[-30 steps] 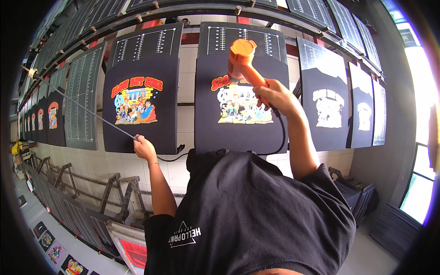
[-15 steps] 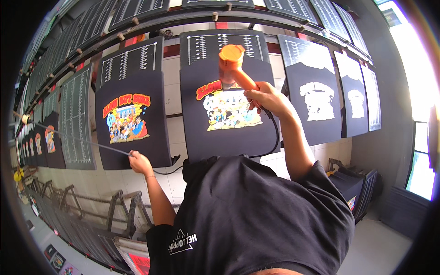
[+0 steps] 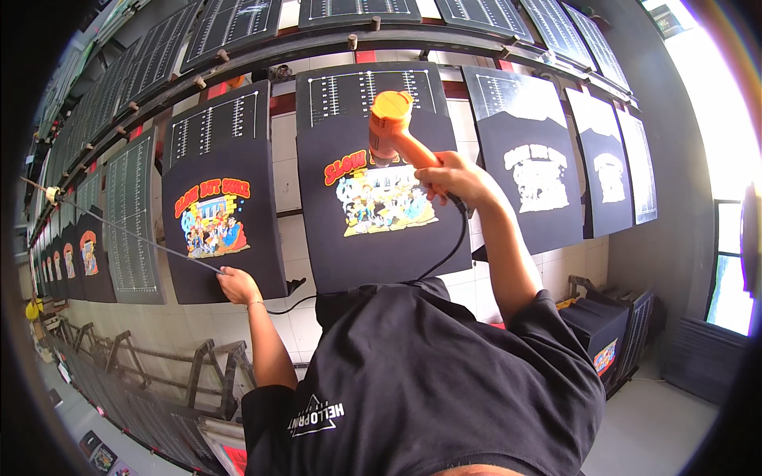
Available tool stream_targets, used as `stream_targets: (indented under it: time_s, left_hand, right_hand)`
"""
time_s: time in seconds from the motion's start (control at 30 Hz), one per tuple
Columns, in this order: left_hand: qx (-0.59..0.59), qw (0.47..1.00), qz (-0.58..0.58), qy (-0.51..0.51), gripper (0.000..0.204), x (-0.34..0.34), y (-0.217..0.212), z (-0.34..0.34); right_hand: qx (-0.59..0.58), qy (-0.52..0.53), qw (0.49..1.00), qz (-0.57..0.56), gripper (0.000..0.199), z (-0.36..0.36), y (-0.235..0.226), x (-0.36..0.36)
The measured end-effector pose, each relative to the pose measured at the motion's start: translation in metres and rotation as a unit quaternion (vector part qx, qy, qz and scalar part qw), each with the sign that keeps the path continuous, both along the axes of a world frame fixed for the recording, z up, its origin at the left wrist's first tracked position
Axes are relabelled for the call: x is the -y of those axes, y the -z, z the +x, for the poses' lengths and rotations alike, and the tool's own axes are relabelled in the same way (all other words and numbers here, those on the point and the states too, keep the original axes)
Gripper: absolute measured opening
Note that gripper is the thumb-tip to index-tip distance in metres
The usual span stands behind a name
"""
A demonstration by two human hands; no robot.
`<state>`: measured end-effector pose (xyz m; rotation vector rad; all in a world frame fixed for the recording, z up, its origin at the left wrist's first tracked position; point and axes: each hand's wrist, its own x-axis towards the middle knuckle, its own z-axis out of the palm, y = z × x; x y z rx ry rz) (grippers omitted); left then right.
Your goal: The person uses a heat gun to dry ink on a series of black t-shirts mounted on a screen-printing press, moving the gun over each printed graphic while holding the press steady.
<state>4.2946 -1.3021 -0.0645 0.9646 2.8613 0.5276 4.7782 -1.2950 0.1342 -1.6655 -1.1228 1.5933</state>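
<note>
The row of flat boards [image 3: 131, 214] is sitting a little lower and farther left in your view than a second ago, probably because you are turning your head. On the middle board [image 3: 337, 111], the black shirt [image 3: 349, 258] is lying flat before you, its multicoloured print [image 3: 385, 202] facing up. Your orange heat gun [image 3: 389, 119] is hanging above that print, its nozzle [image 3: 383, 159] now covering a spot farther right along the red lettering [image 3: 345, 168], so more left letters are showing; any heat would likely be reaching the lettering's middle. Your right hand [image 3: 459, 178] is gripping the gun; your left hand [image 3: 238, 285] is wrapping around a thin rod [image 3: 143, 237] running off to the upper left.

For room, your torso [image 3: 429, 357] is crowding the middle shirt's near edge, while a pale tiled gap [image 3: 290, 182] is separating it from the left shirt [image 3: 218, 163]. Your right forearm [image 3: 508, 246] is passing beside its right edge, and the black cord [image 3: 456, 250] is looping over its lower right corner.
</note>
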Motion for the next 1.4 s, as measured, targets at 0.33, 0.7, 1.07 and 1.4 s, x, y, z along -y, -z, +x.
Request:
stream_targets:
  time_s: [0.33, 0.7, 1.07, 1.4]
  left_hand:
    - [-0.039, 0.999, -0.001, -0.018, 0.047, -0.001, 0.004, 0.003]
    - [-0.068, 0.997, -0.01, -0.027, 0.048, -0.004, 0.01, 0.003]
    - [-0.059, 0.998, -0.02, -0.033, 0.05, -0.005, 0.009, 0.001]
    - [-0.064, 0.997, -0.03, -0.033, 0.05, -0.005, 0.009, 0.001]
  right_hand:
    - [0.002, 0.004, 1.0, 0.008, 0.03, 0.011, -0.001, -0.005]
    - [0.071, 0.028, 0.997, 0.009, 0.027, 0.005, 0.013, -0.005]
    - [0.045, 0.047, 0.998, 0.002, 0.028, 0.021, 0.013, 0.007]
    - [0.047, 0.077, 0.996, 0.023, 0.027, 0.024, 0.015, 0.021]
